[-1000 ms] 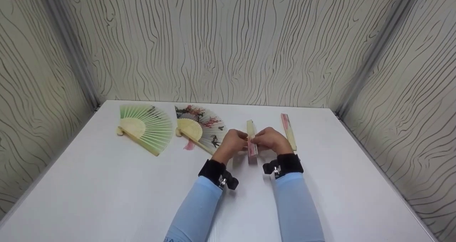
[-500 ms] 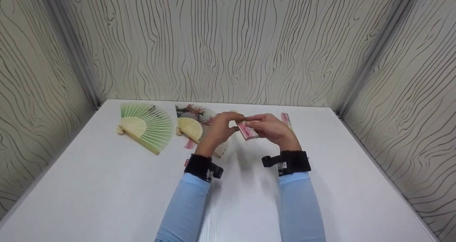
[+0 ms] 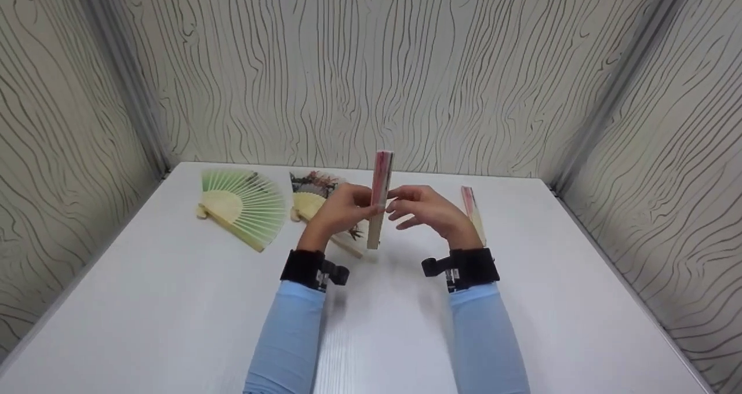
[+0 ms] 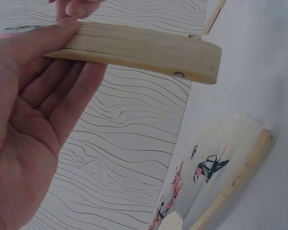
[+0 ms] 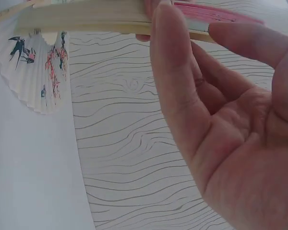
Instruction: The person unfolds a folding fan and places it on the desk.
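My left hand (image 3: 341, 210) pinches a folded hand fan (image 3: 381, 177) between thumb and fingers. The fan stands nearly upright above the table, its pink leaf end up and bare wooden ribs (image 4: 149, 45) down. Close on its right is my right hand (image 3: 428, 210), fingers loosely bent and spread, with fingertips at the fan's edge; whether they touch it I cannot tell. Behind my left hand, a spread fan with blossoms and birds (image 3: 307, 203) lies partly hidden. Another folded fan (image 3: 470, 203) with a pink end lies beyond my right hand.
A spread green fan (image 3: 243, 205) lies at the left of the white table (image 3: 203, 318). Wood-grain patterned panels (image 3: 324, 69) enclose the table at the back and both sides.
The folded fan has been lifted off the table and turned end for end, pink end now up. Both hands first held it; the right hand's fingers have since loosened.
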